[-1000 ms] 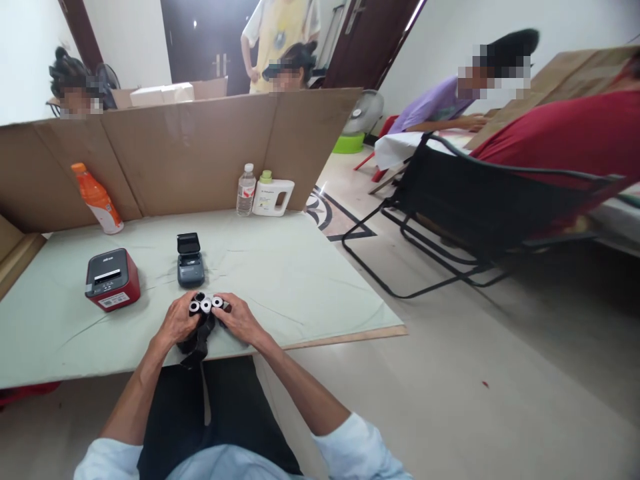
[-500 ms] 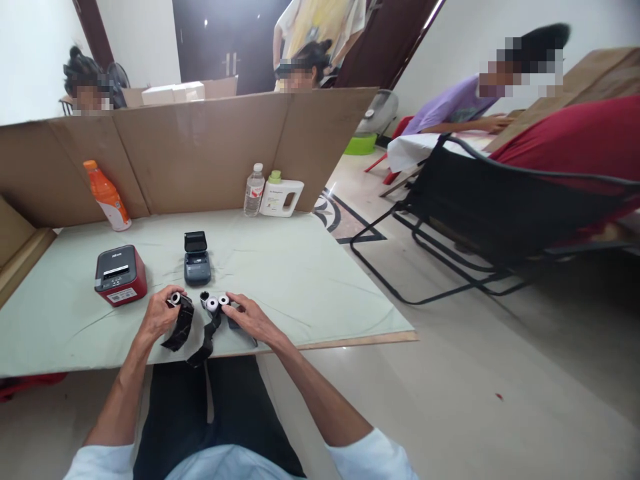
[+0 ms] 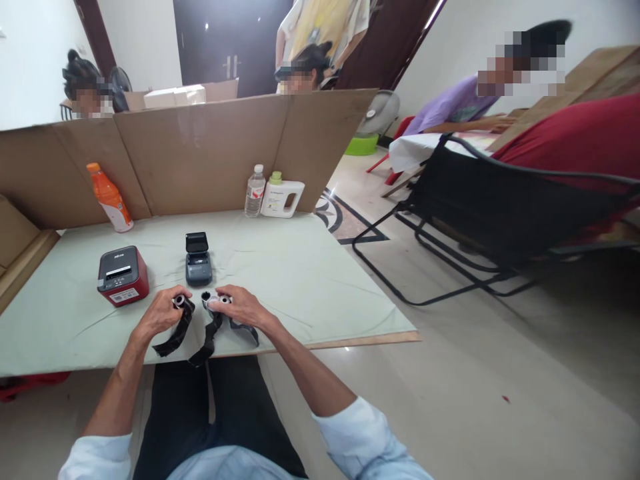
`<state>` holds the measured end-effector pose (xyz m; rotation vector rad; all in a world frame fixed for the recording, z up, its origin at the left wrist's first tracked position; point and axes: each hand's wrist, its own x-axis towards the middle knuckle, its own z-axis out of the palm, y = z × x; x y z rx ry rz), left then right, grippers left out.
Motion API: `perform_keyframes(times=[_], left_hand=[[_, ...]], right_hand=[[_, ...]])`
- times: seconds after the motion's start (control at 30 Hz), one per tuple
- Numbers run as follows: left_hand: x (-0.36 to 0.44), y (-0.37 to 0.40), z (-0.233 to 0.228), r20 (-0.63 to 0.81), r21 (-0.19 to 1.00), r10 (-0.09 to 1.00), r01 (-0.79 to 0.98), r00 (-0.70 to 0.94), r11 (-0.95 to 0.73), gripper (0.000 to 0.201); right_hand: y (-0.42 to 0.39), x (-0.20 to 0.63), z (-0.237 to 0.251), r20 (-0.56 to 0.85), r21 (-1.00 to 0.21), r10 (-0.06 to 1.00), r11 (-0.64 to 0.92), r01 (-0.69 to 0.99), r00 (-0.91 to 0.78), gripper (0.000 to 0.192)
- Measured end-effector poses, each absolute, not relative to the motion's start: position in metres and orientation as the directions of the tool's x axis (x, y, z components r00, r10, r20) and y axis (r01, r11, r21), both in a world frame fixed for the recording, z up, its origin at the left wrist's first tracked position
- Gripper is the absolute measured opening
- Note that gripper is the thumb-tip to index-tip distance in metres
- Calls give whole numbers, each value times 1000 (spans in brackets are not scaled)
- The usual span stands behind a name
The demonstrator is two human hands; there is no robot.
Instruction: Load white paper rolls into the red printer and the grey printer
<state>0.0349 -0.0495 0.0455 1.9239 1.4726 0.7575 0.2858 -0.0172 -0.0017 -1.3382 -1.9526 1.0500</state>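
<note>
Evidently to keep the rolls apart, the left hand [image 3: 159, 315] pinched one black-wrapped roll [image 3: 179, 302] at nine o'clock of the two rolls [image 3: 214, 301] which the right hand [image 3: 239, 308] pressed with closed fingers near the table's [image 3: 310, 280] front edge.

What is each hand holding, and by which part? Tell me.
Left hand grips one roll by its core end, black strip trailing. Right hand rests its fingers on two rolls on the table.
</note>
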Motion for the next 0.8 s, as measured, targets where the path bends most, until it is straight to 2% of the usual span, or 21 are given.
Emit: perform_keyframes(times=[0.1,0.2,0.5,0.6,0.7,0.8], left_hand=[[34,-49,36,72,720,967,658,244,-219,33],[30,-50,40,71,747,971,632,229,-204,29],[18,-35,103,222,732,959,620,177,-284,24],[20,-28,99,202,646,953,701,227,-304,27],[28,-26,76,99,518,950,800,296,-303,35],[36,-30,46,-8,401,950,871,313,-284,42]], right_hand=[[-14,274,13,-56,-778,901,230,584,-430,32],[-13,271,18,-89,-791,882,219,571,-462,30],[-1,276,15,-50,-768,850,302,564,-524,28],[1,269,22,-47,-735,858,317,599,-512,31],[4,256,28,-85,-639,871,325,697,-484,34],[10,245,28,-118,-563,876,329,758,-468,24]])
